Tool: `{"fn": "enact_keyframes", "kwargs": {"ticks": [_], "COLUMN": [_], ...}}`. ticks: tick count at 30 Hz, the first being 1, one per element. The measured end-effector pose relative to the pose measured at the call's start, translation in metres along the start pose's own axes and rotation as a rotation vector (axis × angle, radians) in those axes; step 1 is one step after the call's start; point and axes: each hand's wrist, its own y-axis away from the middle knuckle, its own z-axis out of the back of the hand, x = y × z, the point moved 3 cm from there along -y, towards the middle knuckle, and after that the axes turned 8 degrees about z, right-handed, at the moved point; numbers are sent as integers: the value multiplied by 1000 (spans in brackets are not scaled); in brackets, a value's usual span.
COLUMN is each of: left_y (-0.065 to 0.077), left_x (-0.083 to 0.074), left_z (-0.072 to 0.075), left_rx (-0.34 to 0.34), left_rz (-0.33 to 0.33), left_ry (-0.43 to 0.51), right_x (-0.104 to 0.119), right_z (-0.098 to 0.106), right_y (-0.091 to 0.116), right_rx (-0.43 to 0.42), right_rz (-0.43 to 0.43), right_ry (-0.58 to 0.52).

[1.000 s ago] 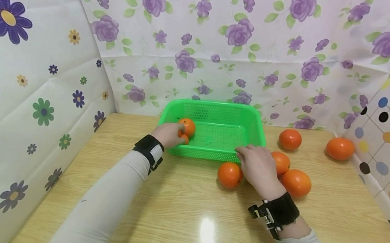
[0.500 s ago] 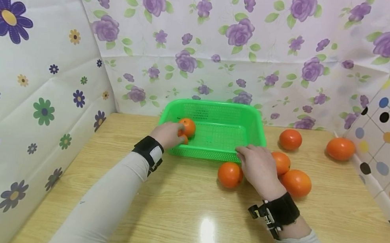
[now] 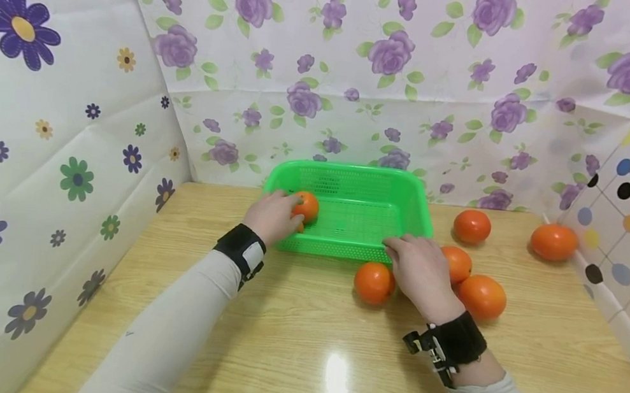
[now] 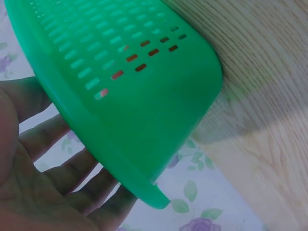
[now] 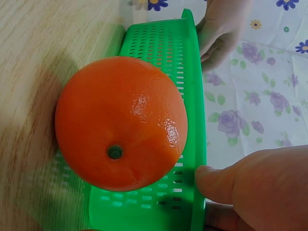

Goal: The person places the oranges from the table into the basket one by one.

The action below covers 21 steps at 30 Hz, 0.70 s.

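A green perforated plastic basket (image 3: 338, 249) stands at the back of the table. My left hand (image 3: 272, 216) reaches over its front left rim, fingers apart, beside an orange (image 3: 307, 206) inside. A second orange (image 3: 300, 227) shows only in part beneath the fingers. In the left wrist view the fingers (image 4: 72, 173) extend past the rim, apart from one another. My right hand (image 3: 421, 273) pinches the front rim near the right corner; the right wrist view has the thumb (image 5: 216, 183) on the rim. Just outside the basket, another orange (image 5: 120, 125) sits close to that hand.
Right of my right hand, two oranges lie close together, one nearer (image 3: 482, 297) and one partly hidden (image 3: 456, 264). Farther back are a redder round fruit (image 3: 472, 226) and another fruit (image 3: 554, 241) by the right wall. Patterned cloth walls (image 3: 352, 66) enclose the table (image 3: 287, 347).
My left hand has lifted slightly and its fingers have spread from the lower orange, which stays in the basket. My right hand keeps its hold on the rim. The head view has shifted a little.
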Motion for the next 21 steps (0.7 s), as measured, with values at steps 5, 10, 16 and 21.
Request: {"fn": "enact_keyframes", "kwargs": {"ticks": [5, 10, 16, 21], "left_y": [9, 16, 25, 30], "left_x": [-5, -6, -6, -6], "left_z": [3, 2, -2, -7], "left_rx": [-74, -159, -221, -221], "left_rz": [-19, -49, -80, -87], "left_ry": [-6, -7, -4, 8], "right_x": [0, 0, 1, 1], "right_z": [0, 1, 2, 1], "right_y": [0, 0, 0, 1], "right_rx": [1, 10, 11, 13], "right_rz": [-5, -8, -3, -3], "right_ry": [-5, -7, -4, -7]}}
